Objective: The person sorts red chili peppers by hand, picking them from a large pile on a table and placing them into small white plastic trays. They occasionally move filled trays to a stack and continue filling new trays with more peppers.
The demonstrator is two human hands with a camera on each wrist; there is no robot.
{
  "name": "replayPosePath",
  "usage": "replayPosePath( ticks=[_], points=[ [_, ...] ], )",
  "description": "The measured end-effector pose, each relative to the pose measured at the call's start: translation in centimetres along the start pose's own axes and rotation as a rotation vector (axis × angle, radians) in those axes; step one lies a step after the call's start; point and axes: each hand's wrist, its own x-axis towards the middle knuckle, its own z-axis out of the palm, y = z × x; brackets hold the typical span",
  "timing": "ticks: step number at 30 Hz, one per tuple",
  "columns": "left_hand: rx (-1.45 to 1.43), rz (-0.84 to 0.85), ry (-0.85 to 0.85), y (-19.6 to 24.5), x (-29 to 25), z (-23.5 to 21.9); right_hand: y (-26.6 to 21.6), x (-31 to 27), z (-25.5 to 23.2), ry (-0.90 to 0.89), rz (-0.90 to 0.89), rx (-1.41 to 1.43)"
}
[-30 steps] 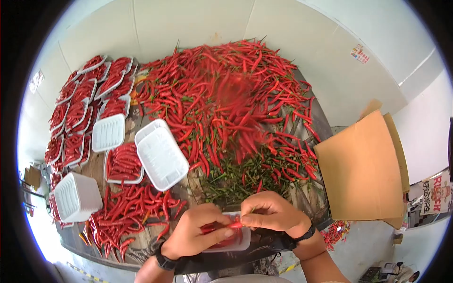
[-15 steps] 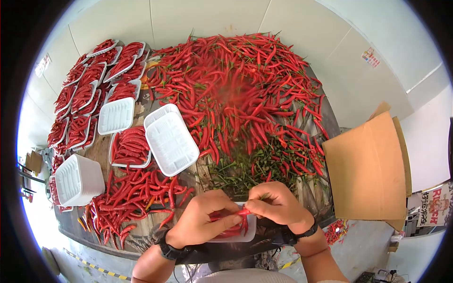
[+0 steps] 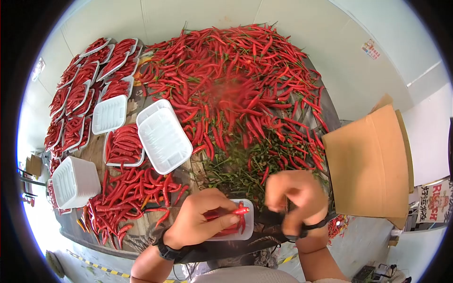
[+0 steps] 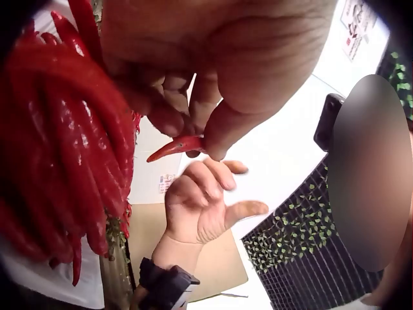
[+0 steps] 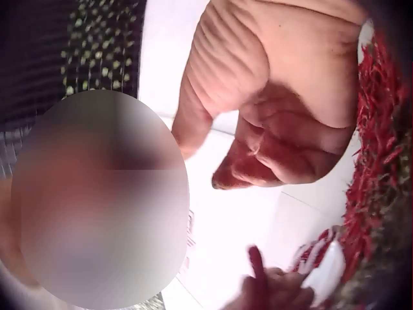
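Between thumb and fingers my left hand (image 3: 200,214) pinches a red chili pepper (image 3: 243,210), its end pointing toward the right hand. Just below is a white tray (image 3: 249,231) with red chilies inside, partly covered by the left hand. My right hand (image 3: 297,195), blurred in the head view, is off to the right of the tray. Seen in the left wrist view, the right hand (image 4: 200,206) has its thumb spread away from loosely bent fingers, with nothing between them. In the right wrist view, the chili (image 5: 257,261) sticks up from the left hand (image 5: 277,290).
Beyond the hands lie green stems (image 3: 231,174) and a large heap of red chilies (image 3: 255,52). Loose chilies (image 3: 127,198), a stack of white trays (image 3: 75,184) and several filled trays (image 3: 78,96) are on the left. A cardboard box (image 3: 368,165) stands at the right.
My right hand was together with the left at the chili's end; it has let go and moved to the right. The left hand keeps its pinch on the chili over the tray.
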Motion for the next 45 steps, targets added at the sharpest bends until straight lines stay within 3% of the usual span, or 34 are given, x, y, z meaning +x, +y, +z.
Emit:
replayPosePath(
  ticks=[1,4,7,10,13,20,23,27,30,32,36,38,39,45],
  points=[
    [-0.022,-0.029,0.006,0.0,0.0,0.1,0.1,0.7,0.7,-0.011,0.115,-0.068],
    [-0.029,-0.052,-0.015,-0.3,-0.2,-0.2,2.4,1.9,2.1,-0.104,-0.027,-0.227],
    [0.007,-0.052,-0.007,-0.1,-0.1,-0.1,2.5,2.1,1.8,-0.058,-0.096,-0.263],
    [0.026,-0.065,0.073,-0.6,-0.4,0.0,1.8,1.2,0.4,0.009,0.210,-0.193],
    [0.037,-0.083,0.133,-0.8,-0.5,-0.1,0.7,1.5,0.5,-0.038,0.318,-0.359],
    [0.048,-0.122,0.131,-0.8,-0.5,-0.2,2.0,1.8,1.3,-0.278,0.353,-0.552],
    [0.067,-0.125,0.130,-1.1,-0.6,-0.1,2.4,1.7,1.8,-0.159,0.321,-0.479],
    [0.015,-0.172,0.133,-0.8,-0.6,0.0,2.8,1.7,2.0,-0.170,0.356,-0.583],
    [0.021,-0.174,0.135,-1.2,-0.8,0.1,2.9,1.5,1.7,-0.096,0.286,-0.602],
    [0.018,-0.175,0.131,-1.3,-0.9,0.1,2.4,1.7,1.1,0.054,0.159,-0.561],
    [0.039,-0.162,0.126,-1.5,-1.0,0.1,3.9,2.3,-1.4,0.630,-0.014,-0.789],
    [0.042,-0.146,0.130,-1.5,-1.0,0.1,5.3,2.5,-3.7,0.815,-0.151,-0.997],
    [0.050,-0.152,0.123,-1.5,-1.0,0.0,5.5,2.5,-4.2,0.879,-0.106,-1.013],
    [0.073,-0.117,0.127,-1.5,-1.0,0.1,7.4,2.7,-5.9,0.886,-0.103,-1.249]
  ],
)
